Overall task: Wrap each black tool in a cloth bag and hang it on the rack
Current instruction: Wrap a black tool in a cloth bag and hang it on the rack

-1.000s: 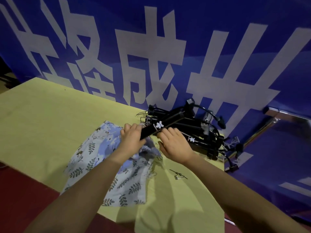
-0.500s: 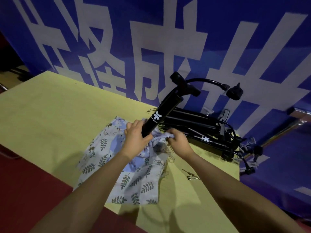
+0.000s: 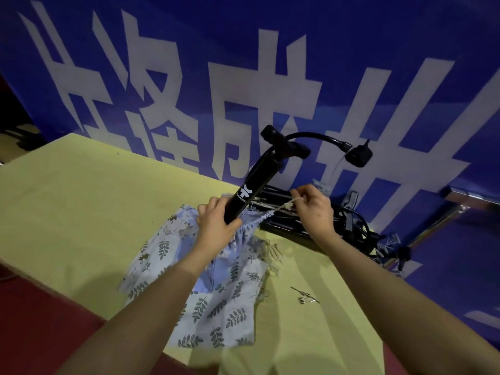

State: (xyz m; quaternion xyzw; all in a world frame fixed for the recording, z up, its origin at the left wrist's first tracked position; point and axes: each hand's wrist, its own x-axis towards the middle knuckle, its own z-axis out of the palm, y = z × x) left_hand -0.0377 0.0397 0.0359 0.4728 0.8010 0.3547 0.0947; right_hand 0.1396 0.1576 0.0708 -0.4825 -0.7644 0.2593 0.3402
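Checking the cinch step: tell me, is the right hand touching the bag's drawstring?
Touching. The head view shows the right hand pinching the drawstring, pulled taut from the cloth bag.

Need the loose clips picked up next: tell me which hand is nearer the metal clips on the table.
Right. The right hand pinches the drawstring up above the metal clips; the left hand, gripping the black pump, sits farther across the cloth bag.

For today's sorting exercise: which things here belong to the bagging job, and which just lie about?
In the job:
black pump, in left hand
cloth bag
drawstring, pinched by right hand
pile of black pumps

Lying about:
metal clips
blue banner
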